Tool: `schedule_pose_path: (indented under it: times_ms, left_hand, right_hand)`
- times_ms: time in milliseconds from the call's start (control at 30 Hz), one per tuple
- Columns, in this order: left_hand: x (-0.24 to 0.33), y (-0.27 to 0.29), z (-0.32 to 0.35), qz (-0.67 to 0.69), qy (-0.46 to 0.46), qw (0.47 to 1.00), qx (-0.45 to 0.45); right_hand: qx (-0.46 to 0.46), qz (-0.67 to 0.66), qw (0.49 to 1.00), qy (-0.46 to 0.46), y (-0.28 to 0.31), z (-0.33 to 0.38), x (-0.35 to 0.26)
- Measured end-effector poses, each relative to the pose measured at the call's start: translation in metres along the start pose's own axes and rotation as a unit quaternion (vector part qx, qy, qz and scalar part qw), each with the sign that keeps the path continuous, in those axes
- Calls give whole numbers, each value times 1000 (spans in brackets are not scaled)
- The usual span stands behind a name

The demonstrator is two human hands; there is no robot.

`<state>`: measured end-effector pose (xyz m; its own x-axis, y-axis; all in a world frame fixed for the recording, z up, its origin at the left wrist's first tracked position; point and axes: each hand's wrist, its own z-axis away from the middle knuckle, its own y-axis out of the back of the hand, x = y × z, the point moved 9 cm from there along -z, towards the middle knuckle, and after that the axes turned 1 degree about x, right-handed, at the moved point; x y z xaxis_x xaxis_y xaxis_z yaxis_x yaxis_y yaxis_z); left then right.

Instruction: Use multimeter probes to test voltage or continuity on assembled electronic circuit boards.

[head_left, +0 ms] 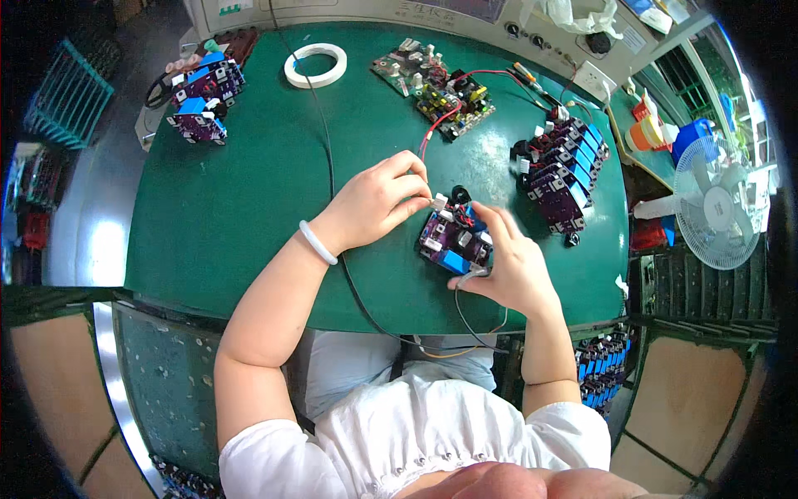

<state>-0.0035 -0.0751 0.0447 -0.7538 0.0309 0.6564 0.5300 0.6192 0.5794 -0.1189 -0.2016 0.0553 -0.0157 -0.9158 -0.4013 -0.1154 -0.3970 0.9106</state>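
Observation:
A small purple circuit board [432, 245] with blue and black parts lies on the green mat in front of me. My right hand [517, 264] is closed round its right side, fingers at the far edge and thumb at the near edge. By that thumb is a grey ring-like piece [474, 276] with thin wires running down from it. My left hand [384, 200] pinches a white plug [440, 202] at the board's far left corner. Whether the plug is fully seated cannot be made out. Red wires [430, 137] run from behind the left fingers toward a larger board [455, 104].
A row of purple boards [569, 170] stands at the right, and more boards [204, 96] sit far left. A white tape roll [316, 66] lies at the back. One black cable [332, 179] crosses the mat. A fan [716, 204] stands beyond the right edge.

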Motion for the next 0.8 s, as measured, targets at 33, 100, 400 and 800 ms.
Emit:
schedule_pose_path:
  times_ms: [33, 100, 400, 800]
  left_hand:
    - [1, 0, -1, -2, 0, 1000, 1]
    - [1, 7, 1, -18, 4, 1000, 7]
    - [10, 37, 3, -51, 62, 993, 83]
    - [106, -101, 55, 468, 50, 765, -440]
  right_hand:
    - [-42, -16, 999, -12, -8, 0, 0]
    - [-43, -17, 999, -3, -7, -11, -1]
    - [-26, -149, 982, 111, 18, -34, -10]
    - [501, -201, 832, 130, 126, 56, -38]
